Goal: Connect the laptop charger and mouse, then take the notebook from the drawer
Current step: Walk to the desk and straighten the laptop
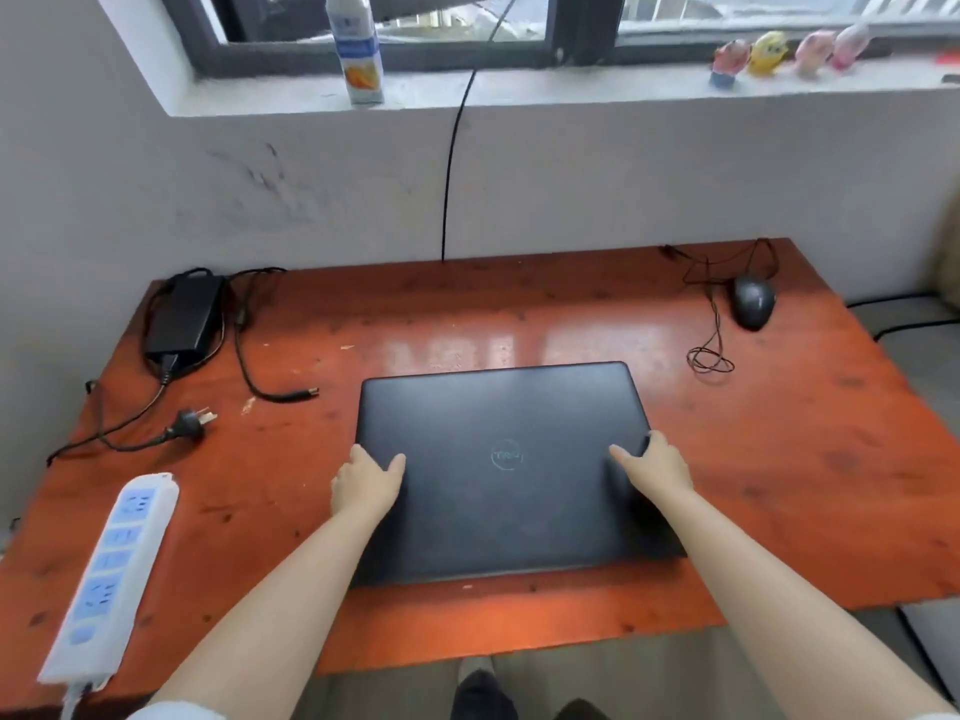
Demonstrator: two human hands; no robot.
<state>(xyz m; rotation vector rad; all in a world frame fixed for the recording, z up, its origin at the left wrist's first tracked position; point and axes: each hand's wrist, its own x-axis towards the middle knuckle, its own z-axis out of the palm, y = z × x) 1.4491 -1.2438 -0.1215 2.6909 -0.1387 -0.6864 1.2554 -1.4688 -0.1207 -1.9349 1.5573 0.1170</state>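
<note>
A closed black laptop [498, 491] lies flat in the middle of the reddish wooden desk [779, 459]. My left hand [366, 483] grips its left edge and my right hand [655, 467] grips its right edge, thumbs on the lid. The black charger brick [183, 317] lies at the far left with its round plug tip [310, 391] and its wall plug [189, 426] loose on the desk. A black wired mouse [753, 302] sits at the far right, its thin cable [709, 356] coiled loosely. No drawer or notebook shows.
A white power strip [111, 574] lies along the desk's front left edge. A bottle [357, 46] and small toy figures [769, 54] stand on the windowsill. A black cable [452, 174] hangs down the wall behind the desk.
</note>
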